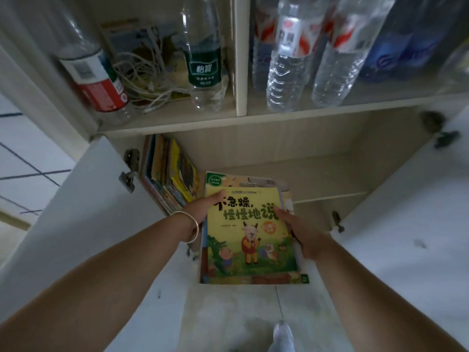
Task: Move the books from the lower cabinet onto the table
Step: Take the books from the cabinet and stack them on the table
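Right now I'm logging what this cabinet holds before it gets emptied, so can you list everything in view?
Stack of picture books: several, yellow cover on top, held at the lower cabinet's front edge.
Upright books: a row, mixed colours, leaning at the lower cabinet's left wall.
Red-labelled bottle: one, clear, upper shelf, far left.
Green-labelled bottle: one, clear, upper shelf, left compartment.
White cables: a tangle, between those two bottles.
Water bottles: at least three, clear with red and white labels, right compartment.
Blue pack: one, far right of that shelf.
Cabinet doors: two, white, swung open.
Bracelet: one, silver, left wrist.
Left hand: grips the stack's left edge.
Right hand: grips its right edge.
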